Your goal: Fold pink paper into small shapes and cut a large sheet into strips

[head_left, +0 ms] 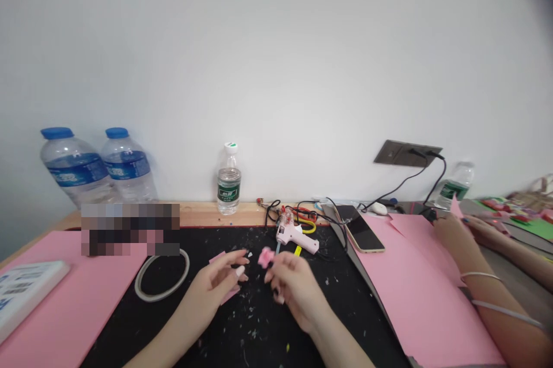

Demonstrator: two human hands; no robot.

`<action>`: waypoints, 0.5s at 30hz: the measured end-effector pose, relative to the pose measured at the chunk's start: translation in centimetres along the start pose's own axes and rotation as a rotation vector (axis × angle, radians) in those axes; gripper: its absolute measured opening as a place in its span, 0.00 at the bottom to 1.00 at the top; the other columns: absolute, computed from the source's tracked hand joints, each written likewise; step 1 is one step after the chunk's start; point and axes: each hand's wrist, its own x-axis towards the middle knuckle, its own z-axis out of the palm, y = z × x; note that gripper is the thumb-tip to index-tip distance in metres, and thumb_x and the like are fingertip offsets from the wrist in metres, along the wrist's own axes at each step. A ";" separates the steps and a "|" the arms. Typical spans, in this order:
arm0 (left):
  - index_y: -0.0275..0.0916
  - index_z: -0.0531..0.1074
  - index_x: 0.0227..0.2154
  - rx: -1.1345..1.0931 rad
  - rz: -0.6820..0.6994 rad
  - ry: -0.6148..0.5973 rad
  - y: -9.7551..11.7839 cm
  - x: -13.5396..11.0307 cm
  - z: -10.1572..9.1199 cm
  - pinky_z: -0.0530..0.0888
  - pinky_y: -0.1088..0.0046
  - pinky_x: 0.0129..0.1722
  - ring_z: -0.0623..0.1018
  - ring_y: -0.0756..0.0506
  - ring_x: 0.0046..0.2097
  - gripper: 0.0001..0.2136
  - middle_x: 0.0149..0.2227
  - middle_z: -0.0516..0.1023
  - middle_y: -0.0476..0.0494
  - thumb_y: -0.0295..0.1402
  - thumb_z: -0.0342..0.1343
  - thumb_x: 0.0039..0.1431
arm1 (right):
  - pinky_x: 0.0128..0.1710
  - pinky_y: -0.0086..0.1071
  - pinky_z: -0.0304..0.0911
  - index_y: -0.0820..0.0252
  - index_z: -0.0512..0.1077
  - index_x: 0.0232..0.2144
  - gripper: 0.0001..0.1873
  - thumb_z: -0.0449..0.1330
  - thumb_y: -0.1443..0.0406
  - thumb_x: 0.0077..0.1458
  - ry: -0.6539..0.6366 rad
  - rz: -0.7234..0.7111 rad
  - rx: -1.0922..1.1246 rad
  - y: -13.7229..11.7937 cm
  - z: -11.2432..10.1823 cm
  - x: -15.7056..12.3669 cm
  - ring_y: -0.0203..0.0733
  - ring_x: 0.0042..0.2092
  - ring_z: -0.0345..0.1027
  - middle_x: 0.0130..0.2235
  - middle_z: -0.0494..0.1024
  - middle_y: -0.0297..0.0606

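My right hand (290, 286) hovers over the black mat (224, 327), fingers pinched on a small pink flower-like piece (265, 255) at its fingertips. Just left of it, my left hand (220, 280) has its fingers stretched toward that piece and nothing visible in them. A small pink paper scrap (217, 257) lies under the left hand. A pink glue gun (296, 236) rests on the mat just behind both hands, with a yellow bit beside it.
A roll of clear tape (161, 276) lies left on the mat. Pink foam sheets (64, 310) flank the mat on both sides. Water bottles (228, 181) stand along the wall. A phone (362, 230) and cables lie right of the gun. Another person's arms (488, 276) rest at far right.
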 end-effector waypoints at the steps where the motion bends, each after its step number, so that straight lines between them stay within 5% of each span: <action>1: 0.39 0.70 0.43 -0.019 -0.004 0.038 0.0 0.1 -0.1 0.74 0.66 0.38 0.77 0.44 0.37 0.17 0.41 0.76 0.42 0.39 0.55 0.49 | 0.14 0.16 0.59 0.63 0.69 0.26 0.03 0.60 0.71 0.44 0.052 -0.091 0.069 -0.9 -0.6 0.3 0.27 0.18 0.64 0.23 0.76 0.33; 4: 0.37 0.69 0.42 -0.051 -0.028 0.089 0.3 0.1 -0.2 0.74 0.68 0.36 0.77 0.46 0.33 0.18 0.41 0.75 0.41 0.40 0.54 0.49 | 0.35 0.19 0.68 0.58 0.68 0.35 0.12 0.58 0.74 0.46 0.300 -0.398 0.391 -4.2 -2.8 1.0 0.30 0.39 0.71 0.39 0.76 0.32; 7: 0.37 0.68 0.41 -0.054 -0.058 0.079 0.8 -0.1 0.0 0.74 0.70 0.33 0.76 0.48 0.30 0.17 0.40 0.74 0.42 0.40 0.54 0.49 | 0.41 0.22 0.67 0.57 0.68 0.38 0.14 0.55 0.75 0.49 0.415 -0.496 0.503 -6.0 -4.5 1.4 0.32 0.46 0.68 0.47 0.71 0.31; 11: 0.37 0.68 0.39 0.001 -0.028 0.090 0.9 -0.3 0.0 0.71 0.74 0.27 0.73 0.50 0.25 0.15 0.34 0.74 0.46 0.40 0.51 0.51 | 0.36 0.20 0.68 0.60 0.69 0.38 0.11 0.56 0.73 0.49 0.313 -0.310 0.451 -4.9 -4.3 1.4 0.32 0.41 0.70 0.42 0.75 0.35; 15: 0.38 0.69 0.39 0.184 0.060 0.155 0.9 -0.3 -0.5 0.69 0.74 0.25 0.72 0.49 0.26 0.13 0.31 0.74 0.48 0.38 0.48 0.53 | 0.20 0.18 0.63 0.62 0.70 0.33 0.07 0.60 0.69 0.47 0.150 -0.078 0.276 -2.7 -2.6 1.0 0.27 0.22 0.65 0.24 0.73 0.30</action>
